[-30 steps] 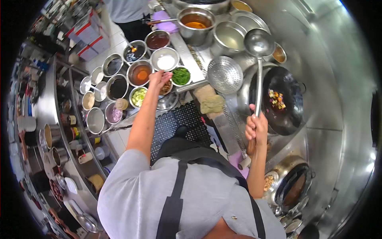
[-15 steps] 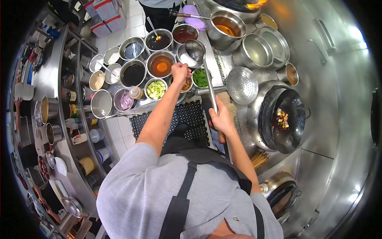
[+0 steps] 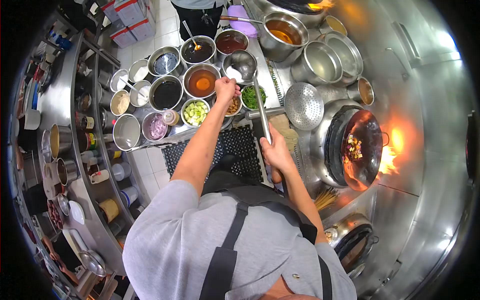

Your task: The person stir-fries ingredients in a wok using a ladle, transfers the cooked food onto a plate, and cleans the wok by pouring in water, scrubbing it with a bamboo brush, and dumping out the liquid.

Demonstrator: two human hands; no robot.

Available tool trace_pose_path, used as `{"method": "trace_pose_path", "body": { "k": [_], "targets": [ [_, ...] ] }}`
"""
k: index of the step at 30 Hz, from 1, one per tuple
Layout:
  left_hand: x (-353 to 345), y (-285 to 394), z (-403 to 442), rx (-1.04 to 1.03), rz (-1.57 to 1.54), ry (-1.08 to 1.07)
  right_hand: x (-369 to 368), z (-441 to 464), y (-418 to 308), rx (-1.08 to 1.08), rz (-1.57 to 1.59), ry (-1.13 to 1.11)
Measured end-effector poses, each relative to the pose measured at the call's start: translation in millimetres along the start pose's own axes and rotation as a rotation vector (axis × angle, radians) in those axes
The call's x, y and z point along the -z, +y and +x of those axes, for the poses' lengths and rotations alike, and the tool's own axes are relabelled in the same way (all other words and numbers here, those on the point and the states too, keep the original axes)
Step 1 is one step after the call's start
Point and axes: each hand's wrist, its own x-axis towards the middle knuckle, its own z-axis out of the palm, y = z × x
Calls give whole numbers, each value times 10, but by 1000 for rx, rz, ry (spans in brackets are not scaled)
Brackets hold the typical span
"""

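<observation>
My right hand is wrapped round the long handle of a steel ladle. The ladle's bowl lies at the pot of white powder, covering part of it. My left hand is closed, fingers curled together, above the pot of brown nuts; what it pinches, if anything, is hidden. Near it stand a pot of amber liquid, a pot of chopped green pieces and a pot of sliced greens. To the right, a wok holds small diced pieces, with flames beside it.
More pots of dark sauces and a pot of chopped purple onion fill the counter. A perforated strainer lies between counter and wok. Stock pots stand at the back right. Shelving runs along the left; a person stands ahead.
Flames have flared up at the wok's right side, casting an orange glow. The ladle's bowl has shifted slightly left and down over the white powder. My left hand stays nearly in place.
</observation>
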Motion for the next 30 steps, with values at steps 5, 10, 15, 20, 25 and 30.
{"method": "trace_pose_path", "body": {
  "k": [5,10,15,20,25,30],
  "targets": [
    [18,-2,18,-19,1,-10,47,-29,-160,-27,143,-5],
    [33,13,14,-25,11,-16,77,-79,-290,-86,239,-42],
    [58,-25,33,-18,26,3,83,-159,-287,-117,279,-84],
    [61,-82,64,-32,29,-8,27,-50,-127,-30,189,-40],
    [66,-51,47,-42,42,1,75,-141,-304,-84,300,-112],
    [72,-37,58,-38,47,9,125,-179,-366,-107,359,-152]
  ]
}}
